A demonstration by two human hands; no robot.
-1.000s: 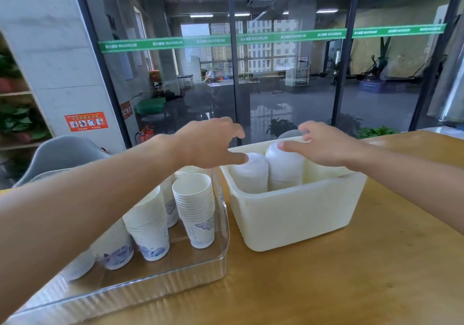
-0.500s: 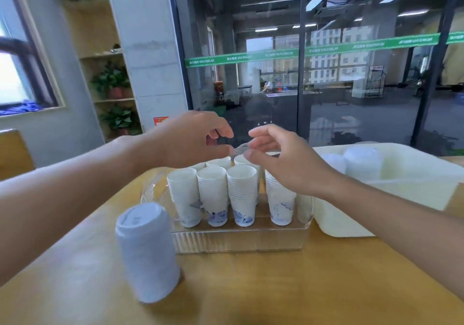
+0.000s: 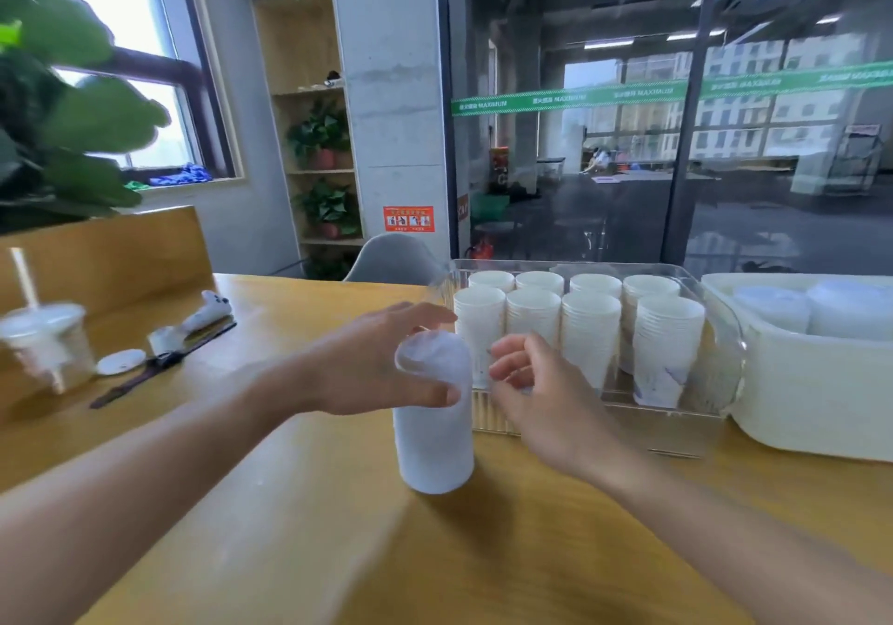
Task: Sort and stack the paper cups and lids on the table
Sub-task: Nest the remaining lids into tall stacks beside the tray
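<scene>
Left hand (image 3: 381, 363) gripping the top of a white lid stack (image 3: 434, 436) standing mid-frame on the bench (image 3: 309, 552), right hand (image 3: 536, 392) beside it, fingers loosely curled, holding nothing, cup stacks (image 3: 589, 329) in clear tray (image 3: 725, 358) right of centre.

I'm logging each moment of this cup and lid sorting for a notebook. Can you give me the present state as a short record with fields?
left hand: grip curled round the top of the lid stack
right hand: beside the stack, fingers loosely curled, holding nothing
lid stack: upright on the wooden table, outside both containers
clear tray: holds stacked paper cups in two rows
white bin: right of the tray, more lid stacks inside
left of table: iced drink with straw, blurred
</scene>
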